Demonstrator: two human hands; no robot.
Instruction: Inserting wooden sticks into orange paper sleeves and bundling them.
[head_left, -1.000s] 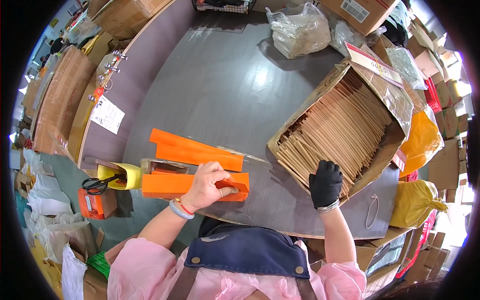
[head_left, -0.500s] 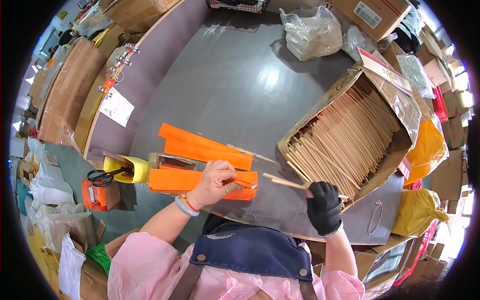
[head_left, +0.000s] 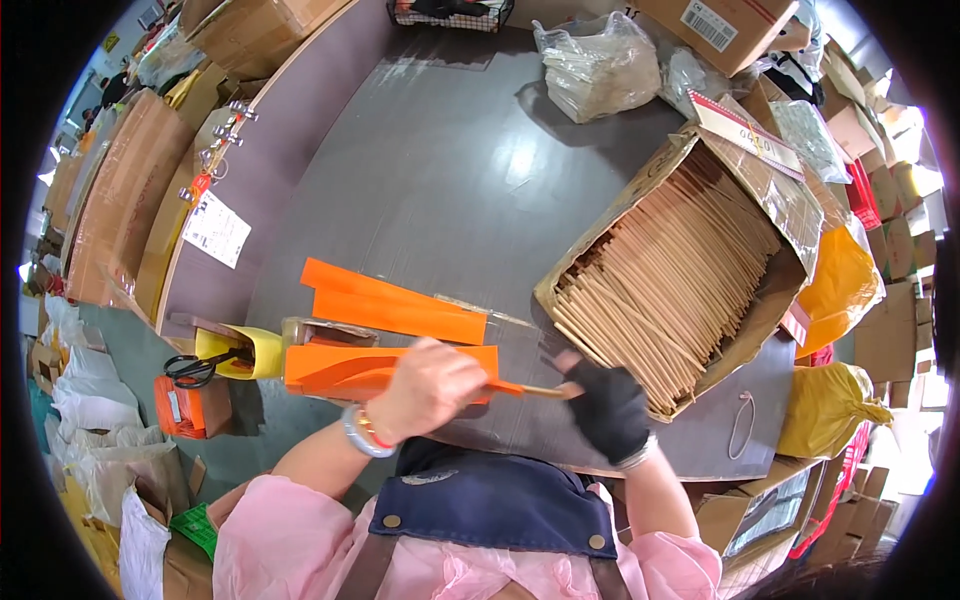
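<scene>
My left hand [head_left: 432, 388], slightly blurred, is closed on the edge of an orange fabric piece [head_left: 345, 370], which lifts off a stack of similar orange pieces at the table's near side. My right hand [head_left: 608, 410], in a black fingerless glove, grips a thin wooden stick [head_left: 545, 391]. The stick's left end meets the narrow orange edge right beside my left fingers; whether it is inside the fabric cannot be told. Behind the stack lie more orange strips [head_left: 400, 308]. An open cardboard box [head_left: 572, 262] full of wooden sticks [head_left: 670, 270] sits just beyond my right hand.
A yellow holder [head_left: 262, 354] with black scissors [head_left: 192, 370] stands left of the orange stack. Clear plastic bags [head_left: 600, 70] and a closed carton [head_left: 715, 30] are at the back. A raised panel [head_left: 290, 110] borders the table's left. A rubber band [head_left: 741, 425] lies at the right.
My right hand has moved left with the stick, bringing its end to the orange edge. The top orange piece has risen and bent in my left hand. The whole view has shifted slightly.
</scene>
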